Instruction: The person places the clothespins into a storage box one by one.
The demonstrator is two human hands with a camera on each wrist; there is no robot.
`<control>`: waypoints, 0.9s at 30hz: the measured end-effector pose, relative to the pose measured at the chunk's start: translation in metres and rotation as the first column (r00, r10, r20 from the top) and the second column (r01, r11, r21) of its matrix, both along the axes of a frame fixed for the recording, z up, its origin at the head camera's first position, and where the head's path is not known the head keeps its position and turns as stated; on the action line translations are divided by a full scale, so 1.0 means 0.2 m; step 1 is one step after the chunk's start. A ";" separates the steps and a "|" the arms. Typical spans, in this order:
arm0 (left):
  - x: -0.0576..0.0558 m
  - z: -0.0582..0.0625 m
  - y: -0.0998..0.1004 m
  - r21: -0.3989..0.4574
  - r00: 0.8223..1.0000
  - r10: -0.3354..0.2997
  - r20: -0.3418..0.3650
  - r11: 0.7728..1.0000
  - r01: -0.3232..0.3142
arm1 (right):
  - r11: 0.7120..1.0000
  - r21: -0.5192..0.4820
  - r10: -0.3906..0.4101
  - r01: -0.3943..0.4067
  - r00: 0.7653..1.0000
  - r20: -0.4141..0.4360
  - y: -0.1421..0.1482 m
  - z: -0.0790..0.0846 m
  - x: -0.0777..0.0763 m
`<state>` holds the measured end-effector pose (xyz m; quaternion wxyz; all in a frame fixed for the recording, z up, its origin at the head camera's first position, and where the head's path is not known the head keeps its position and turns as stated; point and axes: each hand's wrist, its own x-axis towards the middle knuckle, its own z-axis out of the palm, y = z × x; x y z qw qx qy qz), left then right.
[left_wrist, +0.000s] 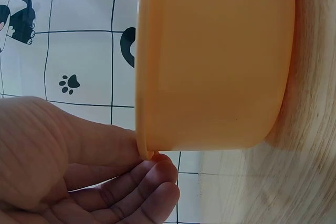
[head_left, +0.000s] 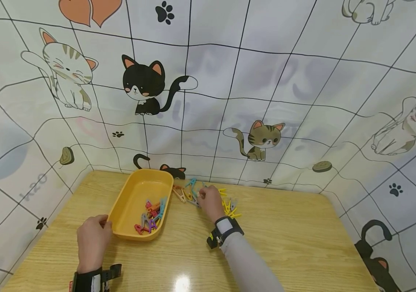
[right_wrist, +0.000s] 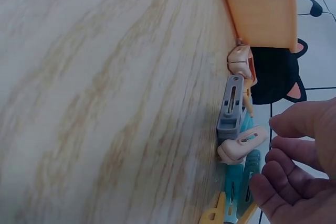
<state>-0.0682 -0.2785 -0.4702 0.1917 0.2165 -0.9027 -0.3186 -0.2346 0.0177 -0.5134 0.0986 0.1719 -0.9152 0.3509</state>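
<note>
My left hand [head_left: 93, 239] pinches the near left rim of a yellow-orange plastic basin [head_left: 121, 205]; the left wrist view shows thumb and fingers on either side of the lip. Several coloured clothespins lie in the basin's near right part, among them a purple clothespin [head_left: 152, 225] and a red clothespin [head_left: 139, 229]. My right hand [head_left: 211, 202] reaches over a loose pile of clothespins right of the basin. Its thumb and fingers are parted and slightly bent, tips right at the end of a pale pink clothespin [right_wrist: 239, 148]. Beside that lies a grey clothespin [right_wrist: 231, 106].
Yellow clothespins [head_left: 231, 209] lie just right of my right hand. Everything stands on a light wooden table [head_left: 284, 235]. A cat-patterned white sheet [head_left: 208, 101] rises behind the table and along its sides.
</note>
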 end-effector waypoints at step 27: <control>0.00 0.01 0.00 -0.002 1.000 0.002 0.005 1.000 -0.002 | 0.962 0.261 -0.044 0.078 0.990 -0.134 -0.08 0.03 -0.04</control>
